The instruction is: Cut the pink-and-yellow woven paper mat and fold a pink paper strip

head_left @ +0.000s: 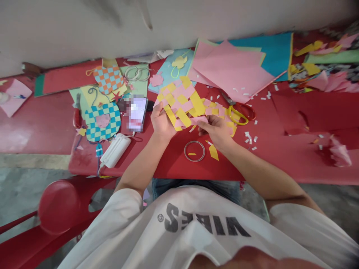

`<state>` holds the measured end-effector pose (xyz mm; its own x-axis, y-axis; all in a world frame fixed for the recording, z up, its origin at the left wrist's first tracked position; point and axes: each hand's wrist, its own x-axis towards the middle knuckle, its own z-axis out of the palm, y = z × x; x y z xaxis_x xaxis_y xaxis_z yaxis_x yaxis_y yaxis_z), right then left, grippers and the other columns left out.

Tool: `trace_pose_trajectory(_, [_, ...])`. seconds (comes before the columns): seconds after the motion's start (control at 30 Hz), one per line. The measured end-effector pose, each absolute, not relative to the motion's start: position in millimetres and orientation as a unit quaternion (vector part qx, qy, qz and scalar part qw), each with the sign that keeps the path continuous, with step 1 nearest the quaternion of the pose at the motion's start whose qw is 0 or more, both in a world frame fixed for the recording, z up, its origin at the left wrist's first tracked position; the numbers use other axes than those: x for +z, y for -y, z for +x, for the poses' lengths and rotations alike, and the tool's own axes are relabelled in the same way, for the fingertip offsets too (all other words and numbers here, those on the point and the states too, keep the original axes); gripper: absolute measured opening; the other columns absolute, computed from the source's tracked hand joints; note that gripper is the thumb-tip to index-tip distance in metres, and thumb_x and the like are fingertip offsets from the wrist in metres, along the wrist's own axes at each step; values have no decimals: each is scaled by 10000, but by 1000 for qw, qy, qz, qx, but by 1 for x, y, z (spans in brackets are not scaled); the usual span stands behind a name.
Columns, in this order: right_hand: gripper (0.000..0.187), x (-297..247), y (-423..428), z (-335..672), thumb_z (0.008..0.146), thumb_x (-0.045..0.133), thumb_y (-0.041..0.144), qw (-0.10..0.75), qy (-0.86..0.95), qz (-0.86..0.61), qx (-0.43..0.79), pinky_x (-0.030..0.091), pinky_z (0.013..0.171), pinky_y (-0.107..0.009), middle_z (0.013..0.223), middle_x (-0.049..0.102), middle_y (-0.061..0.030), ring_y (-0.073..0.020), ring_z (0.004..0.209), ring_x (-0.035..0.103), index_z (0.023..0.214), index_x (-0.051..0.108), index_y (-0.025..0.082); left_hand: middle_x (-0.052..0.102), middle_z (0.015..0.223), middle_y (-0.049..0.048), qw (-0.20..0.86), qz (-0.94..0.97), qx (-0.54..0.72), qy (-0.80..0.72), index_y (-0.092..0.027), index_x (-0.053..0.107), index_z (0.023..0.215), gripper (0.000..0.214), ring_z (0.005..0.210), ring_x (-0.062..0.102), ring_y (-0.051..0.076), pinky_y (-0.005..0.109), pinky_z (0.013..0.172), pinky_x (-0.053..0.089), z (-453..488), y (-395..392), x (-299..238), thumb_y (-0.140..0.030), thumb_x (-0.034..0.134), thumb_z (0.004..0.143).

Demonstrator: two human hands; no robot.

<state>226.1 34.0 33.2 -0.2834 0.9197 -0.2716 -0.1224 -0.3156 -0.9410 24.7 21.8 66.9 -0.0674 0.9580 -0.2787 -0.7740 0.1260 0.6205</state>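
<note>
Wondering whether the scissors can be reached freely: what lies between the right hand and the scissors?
Loose pink and yellow strip ends of the paper weave lie between the right hand and the scissors, as the head view shows.

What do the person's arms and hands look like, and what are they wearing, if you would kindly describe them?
Both grips are bare: the left hand and the right hand show no gloves, rings or watch. The forearms are bare too, below the short sleeves of a white T-shirt with dark grey VIBES lettering.

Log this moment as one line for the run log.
left hand: holds yellow-pink paper weave | right hand: holds pink strip | nearby: scissors, ring
</note>
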Motion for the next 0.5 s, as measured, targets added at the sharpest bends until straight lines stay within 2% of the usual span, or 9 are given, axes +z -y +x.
trace_pose_trajectory(0.1, [434, 33, -34, 225, 733, 995, 524, 383, 423, -457, 682, 582, 506, -268, 677, 717, -4, -127, 526, 653, 792, 691, 220, 742, 1510, 83, 671, 128, 643, -345, -350, 581, 1607, 702, 1492, 648, 386, 625, 1177, 582, 24, -22, 66, -726, 454, 1029])
trace_pose_trajectory(0.27, [411, 31, -35, 225, 746, 989, 503, 387, 415, -458, 685, 577, 498, -258, 672, 720, -4, -122, 520, 647, 785, 694, 220, 766, 1465, 88, 671, 137, 664, -299, -353, 562, 1624, 667, 1470, 666, 379, 630, 1186, 576, 23, -23, 63, -664, 487, 1039])
trace_pose_trajectory(0.5, [395, 32, -37, 224, 740, 983, 471, 385, 403, -467, 686, 556, 487, -258, 665, 720, -6, -122, 511, 637, 784, 676, 226, 752, 1486, 110, 663, 122, 649, -353, -335, 583, 1606, 729, 1506, 627, 422, 670, 1184, 558, 24, -22, 67, -742, 479, 1010])
